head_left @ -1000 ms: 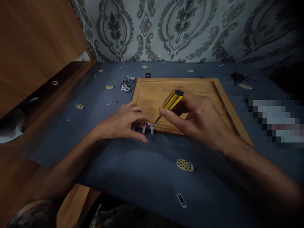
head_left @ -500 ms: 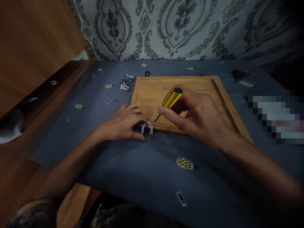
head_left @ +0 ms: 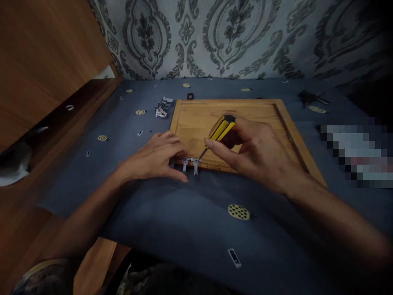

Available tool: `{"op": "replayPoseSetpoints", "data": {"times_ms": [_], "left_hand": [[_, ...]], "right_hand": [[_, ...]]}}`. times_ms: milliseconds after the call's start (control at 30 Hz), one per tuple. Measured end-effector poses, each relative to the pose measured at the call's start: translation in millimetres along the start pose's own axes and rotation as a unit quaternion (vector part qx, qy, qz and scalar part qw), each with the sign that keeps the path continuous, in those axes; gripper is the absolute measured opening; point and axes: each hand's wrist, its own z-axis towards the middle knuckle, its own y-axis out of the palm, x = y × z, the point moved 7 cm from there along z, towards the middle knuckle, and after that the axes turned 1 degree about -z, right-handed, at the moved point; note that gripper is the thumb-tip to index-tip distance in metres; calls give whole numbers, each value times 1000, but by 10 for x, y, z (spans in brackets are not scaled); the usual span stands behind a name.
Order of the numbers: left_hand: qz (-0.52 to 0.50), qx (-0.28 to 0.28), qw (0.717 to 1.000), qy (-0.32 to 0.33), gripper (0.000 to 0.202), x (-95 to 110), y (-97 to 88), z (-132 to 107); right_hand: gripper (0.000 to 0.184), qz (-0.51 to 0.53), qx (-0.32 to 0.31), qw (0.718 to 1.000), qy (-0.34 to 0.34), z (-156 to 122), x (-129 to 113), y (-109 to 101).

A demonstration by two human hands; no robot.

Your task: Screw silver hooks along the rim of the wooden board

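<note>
A wooden panel (head_left: 196, 135) with a raised frame lies flat before me. Metal hinges (head_left: 195, 165) sit along its near edge, at the left corner. My right hand (head_left: 254, 151) grips a yellow and black screwdriver (head_left: 221, 130), tilted, its tip down on the rightmost hinge. Over the panel's near left corner rests my left hand (head_left: 156, 157), fingers spread, thumb stretched out in front of the hinges. Its fingertips are beside the left hinge; whether they press on it I cannot tell.
Loose hinges (head_left: 162, 107) lie at the panel's far left. A small black square piece (head_left: 190, 96) is behind the panel, and a dark tool (head_left: 313, 98) lies far right. The patterned blue tablecloth (head_left: 190, 221) covers the table. A blurred-out object (head_left: 359, 151) is at right.
My left hand has shifted slightly left and its fingers have lifted off, uncovering more of the left hinge. The screwdriver stays on the right hinge, almost unmoved.
</note>
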Motion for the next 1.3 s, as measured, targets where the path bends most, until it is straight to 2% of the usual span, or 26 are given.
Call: {"op": "replayPoseSetpoints", "data": {"times_ms": [67, 133, 233, 333, 433, 567, 767, 1033, 1300], "left_hand": [[-9, 34, 999, -2, 57, -49, -134, -48], [-26, 85, 996, -9, 42, -134, -293, -111], [-21, 159, 986, -53, 31, -360, -482, -207], [4, 210, 971, -116, 31, -635, -562, -272], [16, 232, 960, -156, 30, -856, -553, -297], [6, 226, 955, -191, 33, -1060, -497, -307], [44, 220, 952, -209, 33, -1220, -415, -310], [89, 193, 952, -220, 20, -1241, -150, -188], [107, 176, 955, -212, 21, -1261, -103, -143]], "right_hand": [[19, 3, 0, 1000, 0, 4, -7, 2], [19, 5, 1, 1000, 0, 7, -11, 2], [21, 9, 1, 1000, 5, 8, -10, 1], [21, 13, 2, 1000, 6, 10, -17, -7], [22, 6, 5, 1000, -4, 12, -28, -18], [24, 2, 11, 1000, -26, 13, -22, -29], [28, 3, 14, 999, -39, 8, -13, -18], [29, 5, 12, 999, -37, 33, -40, -25], [24, 2, 11, 1000, -13, 12, -14, 4]]}}
